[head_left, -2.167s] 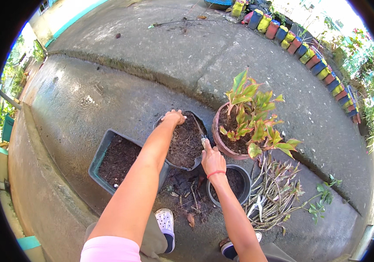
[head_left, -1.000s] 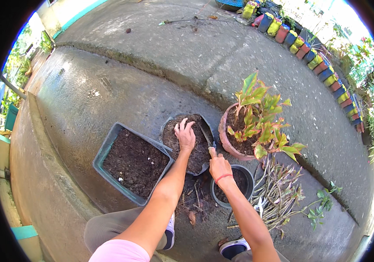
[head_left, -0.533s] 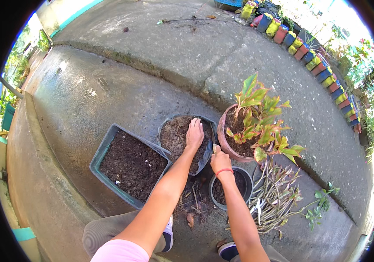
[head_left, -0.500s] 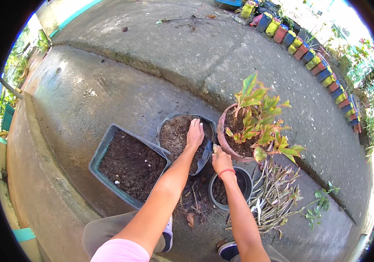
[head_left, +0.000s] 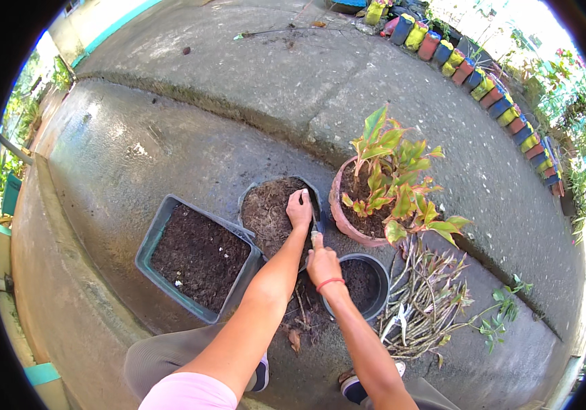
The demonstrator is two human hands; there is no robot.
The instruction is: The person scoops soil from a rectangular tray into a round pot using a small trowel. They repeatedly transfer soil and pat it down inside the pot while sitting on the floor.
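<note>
A round dark pot (head_left: 241, 198) of soil matted with fine roots stands in front of me. My left hand (head_left: 299, 210) is over the right part of this soil, fingers curled; what they hold, if anything, is hidden. My right hand (head_left: 323, 263) is closed round the light handle of a hand trowel (head_left: 317, 224). Its dark blade points away from me, down along the inside of the pot's right wall, close to my left fingers. Below my right hand is a smaller round grey pot (head_left: 383, 281), partly filled with dark soil.
A rectangular planter (head_left: 149, 236) of dark soil stands left. On the right are a reddish pot (head_left: 337, 205) with a leafy plant (head_left: 402, 178), a heap of cut stems (head_left: 429, 301) and white-looking pruning shears (head_left: 397, 318). Beyond runs a concrete step (head_left: 238, 113); painted bottles (head_left: 491, 96) edge a bed.
My right hand has moved left with the trowel, whose blade now shows narrower and edge-on. The left hand has stayed over the rooty soil. The whole view has shifted slightly.
</note>
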